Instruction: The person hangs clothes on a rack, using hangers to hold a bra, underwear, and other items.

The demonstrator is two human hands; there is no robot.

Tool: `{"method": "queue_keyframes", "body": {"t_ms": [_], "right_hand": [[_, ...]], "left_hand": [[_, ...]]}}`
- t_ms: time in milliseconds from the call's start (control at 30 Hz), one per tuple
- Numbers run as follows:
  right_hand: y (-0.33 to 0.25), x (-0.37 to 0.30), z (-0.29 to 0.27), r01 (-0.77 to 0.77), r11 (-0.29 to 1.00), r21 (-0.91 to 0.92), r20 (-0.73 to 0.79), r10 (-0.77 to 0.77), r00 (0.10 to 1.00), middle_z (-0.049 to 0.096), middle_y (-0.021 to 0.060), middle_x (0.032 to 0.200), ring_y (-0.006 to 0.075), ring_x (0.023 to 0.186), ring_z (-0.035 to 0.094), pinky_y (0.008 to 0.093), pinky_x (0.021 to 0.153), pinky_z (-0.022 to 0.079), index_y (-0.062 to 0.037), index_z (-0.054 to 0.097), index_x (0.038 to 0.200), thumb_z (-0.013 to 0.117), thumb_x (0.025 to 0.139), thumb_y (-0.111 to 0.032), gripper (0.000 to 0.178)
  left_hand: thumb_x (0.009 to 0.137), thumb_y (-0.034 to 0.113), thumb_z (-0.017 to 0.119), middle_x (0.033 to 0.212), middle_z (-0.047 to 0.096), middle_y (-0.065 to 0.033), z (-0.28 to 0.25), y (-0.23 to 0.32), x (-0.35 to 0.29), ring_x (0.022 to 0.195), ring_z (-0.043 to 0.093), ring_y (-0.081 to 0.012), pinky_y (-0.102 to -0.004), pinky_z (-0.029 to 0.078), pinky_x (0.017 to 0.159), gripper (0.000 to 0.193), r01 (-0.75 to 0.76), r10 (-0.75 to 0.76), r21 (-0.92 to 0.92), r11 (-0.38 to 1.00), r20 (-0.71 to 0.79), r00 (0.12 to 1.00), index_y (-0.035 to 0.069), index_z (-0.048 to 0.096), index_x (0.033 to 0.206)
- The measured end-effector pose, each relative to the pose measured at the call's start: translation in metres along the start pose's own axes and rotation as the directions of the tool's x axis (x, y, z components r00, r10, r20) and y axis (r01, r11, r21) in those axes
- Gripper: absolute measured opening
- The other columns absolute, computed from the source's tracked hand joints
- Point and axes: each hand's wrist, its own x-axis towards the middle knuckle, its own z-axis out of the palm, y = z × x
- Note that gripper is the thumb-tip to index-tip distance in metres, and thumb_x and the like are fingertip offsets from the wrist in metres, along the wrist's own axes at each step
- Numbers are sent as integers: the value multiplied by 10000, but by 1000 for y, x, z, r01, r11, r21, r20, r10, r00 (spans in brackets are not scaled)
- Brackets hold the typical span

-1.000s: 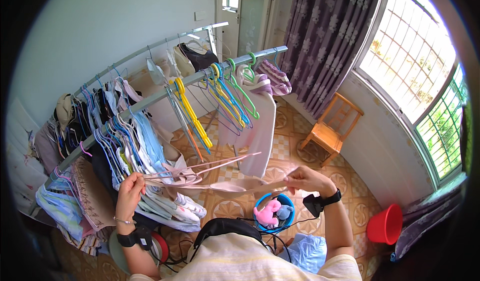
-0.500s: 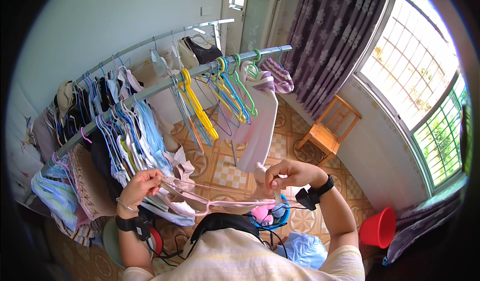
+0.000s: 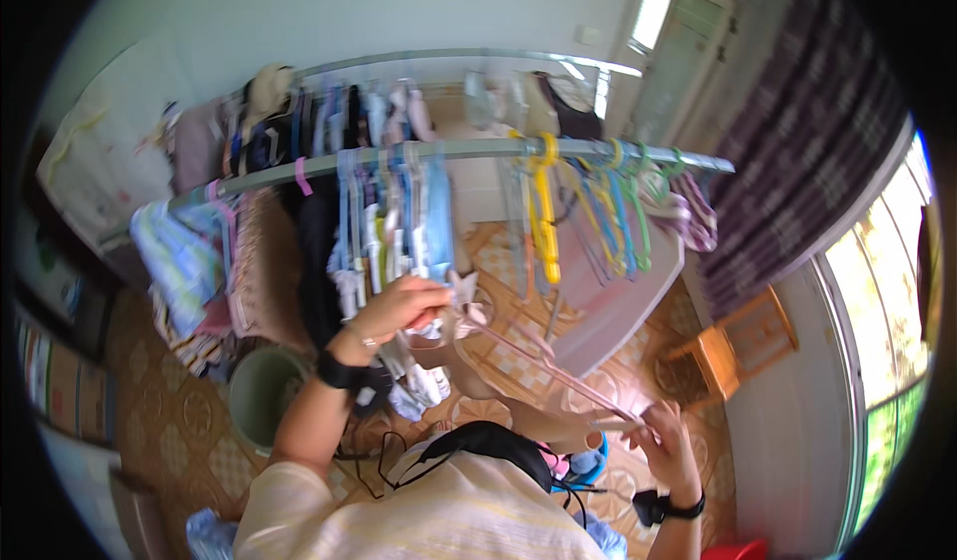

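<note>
A pink clothes hanger (image 3: 558,369) slants down to the right between my two hands, with a beige bra (image 3: 473,371) hanging along it. My left hand (image 3: 407,307) is closed at the upper left end, where the hanger and a bra strap meet; blur hides exactly what is pinched. At the lower right end, my right hand (image 3: 662,442) has its fingers closed around the hanger's tip and a pale strap. The bra's cups dangle below the hanger, in front of my chest.
A metal rail (image 3: 459,148) carries clothes on the left and yellow hangers (image 3: 544,221) among others. Behind it runs a second rail. A green bucket (image 3: 261,401), blue basin (image 3: 588,468), wooden chair (image 3: 733,351) and pale ironing-board-shaped panel (image 3: 623,311) stand around.
My view has turned left, so the rail sits more to the right. The hanger, level before, now tilts down toward my right hand; my left hand is higher than my right.
</note>
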Motion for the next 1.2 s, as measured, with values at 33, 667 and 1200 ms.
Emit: {"method": "queue_keyframes", "body": {"t_ms": [33, 667, 1200], "right_hand": [[-7, -1, 5, 50, 999, 1, -74, -50, 996, 589, 46, 747, 217, 718, 542, 349, 740, 400, -47, 607, 752, 510, 944, -243, 292], [1, -37, 64, -60, 812, 581, -389, 342, 856, 528, 32, 674, 47, 461, 389, 189, 475, 340, -48, 453, 840, 381, 1018, -267, 291], [-3, 151, 157, 83, 881, 466, -441, 150, 885, 447, 12, 632, 89, 472, 375, 258, 465, 324, -48, 481, 899, 386, 1014, -201, 213]], "left_hand": [[932, 225, 543, 499, 468, 23, 9, 8, 4, 417, 381, -47, -216, 275, 416, 296, -8, 7, -14, 1000, -47, 999, 18, 631, 738], [986, 270, 478, 547, 485, 21, 48, -49, -15, 423, 392, -27, -177, 292, 386, 206, -351, 199, -137, 926, -613, 765, 97, 563, 1058], [988, 304, 474, 536, 467, 32, 36, -114, -237, 417, 368, -14, -163, 269, 384, 275, -167, 28, -21, 986, -957, 289, 68, 601, 927]]}}
